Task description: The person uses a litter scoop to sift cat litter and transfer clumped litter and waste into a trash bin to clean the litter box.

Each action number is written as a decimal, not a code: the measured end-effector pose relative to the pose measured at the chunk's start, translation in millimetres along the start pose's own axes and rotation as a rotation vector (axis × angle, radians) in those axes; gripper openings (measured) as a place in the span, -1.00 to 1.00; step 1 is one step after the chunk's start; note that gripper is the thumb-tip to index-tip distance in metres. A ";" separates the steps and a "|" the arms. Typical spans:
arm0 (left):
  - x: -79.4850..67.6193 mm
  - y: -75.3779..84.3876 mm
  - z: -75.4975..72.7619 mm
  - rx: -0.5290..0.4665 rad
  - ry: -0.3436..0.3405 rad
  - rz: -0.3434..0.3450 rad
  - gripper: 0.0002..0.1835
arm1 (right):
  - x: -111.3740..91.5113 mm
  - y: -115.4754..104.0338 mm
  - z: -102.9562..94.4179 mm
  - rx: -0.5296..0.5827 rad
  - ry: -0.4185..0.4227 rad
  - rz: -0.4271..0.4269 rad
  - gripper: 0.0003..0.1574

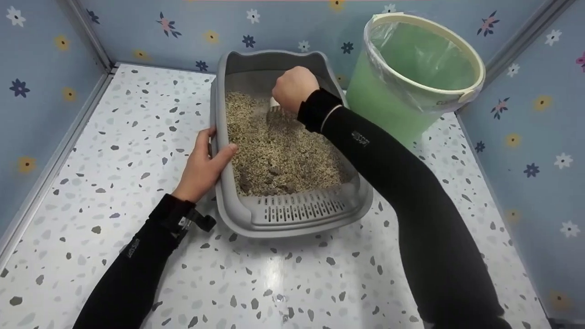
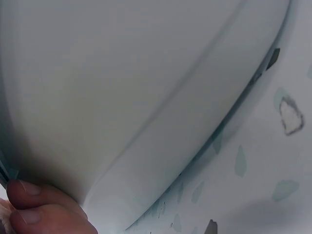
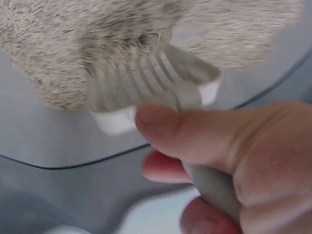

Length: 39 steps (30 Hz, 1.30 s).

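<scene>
At the left of the litter box, our left hand clamps its rim, probably steadying it, while inside, our right hand grips the scoop by its handle, seemingly to sift litter.

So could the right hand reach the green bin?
Probably yes: the green bin stands beside the litter box, top open; the right hand, gripping a scoop, need only lift over the rim.

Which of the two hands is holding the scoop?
The right hand holds the scoop; the left hand instead grips the side of the tray.
</scene>
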<state>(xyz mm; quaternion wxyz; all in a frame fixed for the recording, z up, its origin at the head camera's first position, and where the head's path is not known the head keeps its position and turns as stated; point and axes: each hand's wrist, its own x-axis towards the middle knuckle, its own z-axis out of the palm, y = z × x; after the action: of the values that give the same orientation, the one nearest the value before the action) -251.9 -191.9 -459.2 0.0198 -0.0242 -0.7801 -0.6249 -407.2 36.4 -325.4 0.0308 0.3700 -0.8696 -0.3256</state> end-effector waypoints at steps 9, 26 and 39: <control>1.3 -0.1 0.7 -0.019 -0.013 -0.011 -0.03 | -64.6 -2.0 -36.4 0.020 0.086 -0.088 -0.31; 1.9 1.2 1.4 -0.015 -0.008 0.009 0.01 | -0.2 32.0 10.7 -0.128 -0.038 0.091 -0.36; 1.7 0.0 -0.3 -0.004 -0.012 -0.009 0.00 | -4.2 27.9 31.4 -0.079 -0.097 0.036 -0.35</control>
<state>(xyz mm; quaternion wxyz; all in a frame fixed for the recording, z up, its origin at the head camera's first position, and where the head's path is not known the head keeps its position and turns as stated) -253.6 -192.2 -459.0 0.0124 -0.0244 -0.7790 -0.6264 -430.8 70.6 -332.9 0.0092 0.3366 -0.8630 -0.3766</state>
